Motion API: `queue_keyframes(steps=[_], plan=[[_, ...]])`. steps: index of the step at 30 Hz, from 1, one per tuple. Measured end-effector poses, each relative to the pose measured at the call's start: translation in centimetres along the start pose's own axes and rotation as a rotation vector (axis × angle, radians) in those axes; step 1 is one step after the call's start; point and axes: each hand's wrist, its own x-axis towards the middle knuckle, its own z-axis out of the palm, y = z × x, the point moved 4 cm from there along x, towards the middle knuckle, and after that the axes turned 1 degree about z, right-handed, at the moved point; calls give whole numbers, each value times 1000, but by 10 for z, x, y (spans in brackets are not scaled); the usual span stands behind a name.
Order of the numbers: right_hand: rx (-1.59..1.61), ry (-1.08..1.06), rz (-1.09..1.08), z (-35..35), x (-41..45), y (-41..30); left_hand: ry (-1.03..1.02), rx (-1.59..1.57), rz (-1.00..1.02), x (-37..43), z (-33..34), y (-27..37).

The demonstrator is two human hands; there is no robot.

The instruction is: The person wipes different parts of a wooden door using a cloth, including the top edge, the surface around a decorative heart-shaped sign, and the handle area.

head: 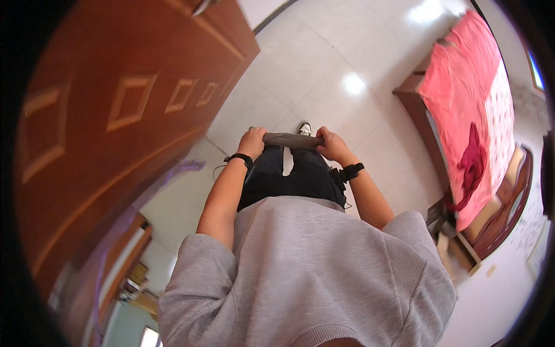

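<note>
A dark grey-brown rolled or folded cloth [291,140] stretches level between my two hands, in front of my thighs. My left hand [252,142] grips its left end, with the thumb side towards the cloth. At the other end, my right hand [333,145] pinches the cloth between thumb and fingers. Each wrist wears a black strap, and the right one carries a small dark device [339,177]. Below the cloth are my dark trousers [290,182], and one shoe [304,128] shows just beyond it.
Close on the left stands a brown wooden door [160,47] with square panels. A bed with a pink cover [459,82] is on the right, a dark red cloth [472,167] lying on it. Pale floor tiles [329,52] stretch between them. A purple curtain-like strip [173,173] hangs beside the door.
</note>
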Motion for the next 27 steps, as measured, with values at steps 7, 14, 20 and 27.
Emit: queue_keyframes(steps=[7,14,20,27], plan=[[-175,-211,179,-46,-41,20,-255,210,383,58,-14,130],[-1,-100,192,-33,0,-11,-355,459,853,97,-52,142],[90,-66,234,0,70,-15,-493,703,736,144,-67,43],[65,-238,411,114,214,21,-748,791,421,203,-33,-72]])
